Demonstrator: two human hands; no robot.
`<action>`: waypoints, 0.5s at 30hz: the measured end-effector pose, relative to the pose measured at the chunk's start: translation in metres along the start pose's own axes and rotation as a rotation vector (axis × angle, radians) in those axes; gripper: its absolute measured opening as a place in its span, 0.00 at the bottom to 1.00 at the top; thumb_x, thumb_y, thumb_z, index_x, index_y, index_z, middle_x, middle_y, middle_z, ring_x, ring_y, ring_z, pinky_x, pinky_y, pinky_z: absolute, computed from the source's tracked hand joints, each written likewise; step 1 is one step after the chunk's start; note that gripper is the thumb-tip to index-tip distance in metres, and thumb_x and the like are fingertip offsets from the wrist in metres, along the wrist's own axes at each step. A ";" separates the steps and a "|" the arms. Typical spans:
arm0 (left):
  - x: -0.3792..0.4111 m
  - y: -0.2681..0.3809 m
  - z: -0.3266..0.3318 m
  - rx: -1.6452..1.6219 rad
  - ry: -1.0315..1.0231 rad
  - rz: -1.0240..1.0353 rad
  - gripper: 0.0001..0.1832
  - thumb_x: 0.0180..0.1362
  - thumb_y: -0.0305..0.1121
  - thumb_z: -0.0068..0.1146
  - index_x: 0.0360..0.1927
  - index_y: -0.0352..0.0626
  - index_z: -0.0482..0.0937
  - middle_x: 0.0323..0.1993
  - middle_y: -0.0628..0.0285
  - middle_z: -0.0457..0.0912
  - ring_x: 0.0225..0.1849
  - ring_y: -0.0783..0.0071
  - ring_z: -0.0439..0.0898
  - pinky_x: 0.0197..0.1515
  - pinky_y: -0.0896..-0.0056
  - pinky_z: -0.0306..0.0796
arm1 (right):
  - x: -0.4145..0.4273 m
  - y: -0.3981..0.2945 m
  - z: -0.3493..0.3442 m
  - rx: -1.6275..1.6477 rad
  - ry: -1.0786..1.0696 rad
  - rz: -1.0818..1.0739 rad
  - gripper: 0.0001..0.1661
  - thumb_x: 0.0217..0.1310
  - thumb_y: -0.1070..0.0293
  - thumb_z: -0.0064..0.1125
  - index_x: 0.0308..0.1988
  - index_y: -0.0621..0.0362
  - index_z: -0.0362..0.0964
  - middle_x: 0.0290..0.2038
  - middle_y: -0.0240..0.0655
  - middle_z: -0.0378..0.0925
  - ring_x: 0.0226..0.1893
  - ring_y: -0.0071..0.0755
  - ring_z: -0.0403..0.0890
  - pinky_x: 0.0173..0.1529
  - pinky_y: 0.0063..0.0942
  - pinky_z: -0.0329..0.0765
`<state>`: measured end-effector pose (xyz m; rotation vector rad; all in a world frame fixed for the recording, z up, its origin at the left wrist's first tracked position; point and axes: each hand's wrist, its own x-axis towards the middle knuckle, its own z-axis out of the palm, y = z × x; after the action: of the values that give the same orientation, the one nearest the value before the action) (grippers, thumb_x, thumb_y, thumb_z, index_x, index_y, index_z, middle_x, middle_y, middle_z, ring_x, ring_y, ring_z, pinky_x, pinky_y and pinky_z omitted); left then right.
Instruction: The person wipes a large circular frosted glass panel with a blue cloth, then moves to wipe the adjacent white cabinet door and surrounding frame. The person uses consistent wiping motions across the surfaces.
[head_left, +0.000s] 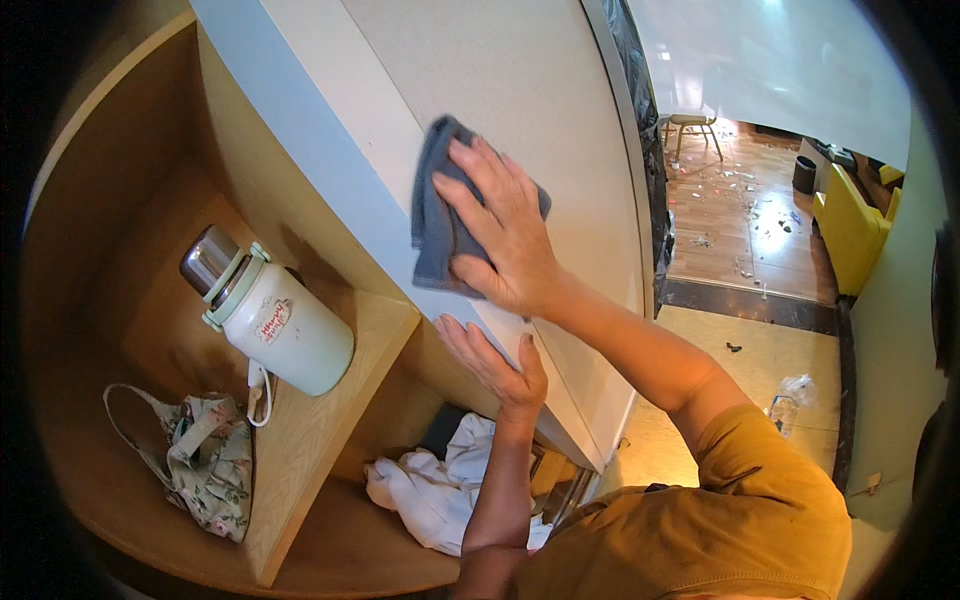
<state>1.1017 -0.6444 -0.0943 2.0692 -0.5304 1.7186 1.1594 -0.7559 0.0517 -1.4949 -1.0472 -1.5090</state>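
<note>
My right hand (504, 225) presses a folded dark grey cloth (450, 259) flat against a white panel (525, 97), fingers spread over it and thumb at its lower edge. Just below, my left hand (495, 367) is raised with its fingertips at the panel's pale edge strip (330, 120); nothing is held in it. Left of both hands is an open wooden cabinet. A white insulated bottle (289, 330) with a steel cap stands on its shelf (307, 465), beside a floral fabric bag (214, 472) with handles.
White crumpled fabric (427, 495) lies in the lower compartment. Black plastic sheeting (645, 97) hangs along the panel's far side. Beyond a doorway, litter is scattered over the wood floor (720, 247), near a chair (691, 124), a black bin (804, 175) and a yellow seat (847, 232).
</note>
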 end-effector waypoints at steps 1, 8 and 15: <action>0.000 0.002 0.000 0.001 -0.004 -0.012 0.41 0.74 0.39 0.51 0.81 0.34 0.45 0.81 0.34 0.41 0.81 0.29 0.44 0.78 0.30 0.42 | 0.012 0.005 -0.001 0.012 -0.001 0.008 0.39 0.70 0.46 0.52 0.72 0.52 0.64 0.76 0.47 0.57 0.77 0.58 0.56 0.76 0.56 0.49; -0.006 0.002 0.005 -0.040 -0.001 -0.023 0.40 0.74 0.37 0.50 0.81 0.33 0.46 0.81 0.33 0.41 0.81 0.30 0.43 0.78 0.30 0.39 | -0.011 0.054 0.000 -0.091 0.099 0.301 0.38 0.68 0.57 0.50 0.74 0.58 0.60 0.78 0.49 0.54 0.78 0.58 0.53 0.77 0.51 0.49; -0.004 -0.002 0.003 -0.030 0.000 -0.015 0.40 0.75 0.42 0.48 0.81 0.36 0.45 0.81 0.33 0.40 0.81 0.30 0.43 0.78 0.30 0.39 | -0.017 0.009 0.010 -0.057 0.041 0.193 0.38 0.75 0.48 0.44 0.75 0.56 0.57 0.78 0.49 0.52 0.79 0.59 0.51 0.77 0.57 0.47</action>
<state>1.1045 -0.6438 -0.0988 2.0470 -0.5362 1.6917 1.1722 -0.7507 0.0350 -1.5509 -0.8167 -1.4368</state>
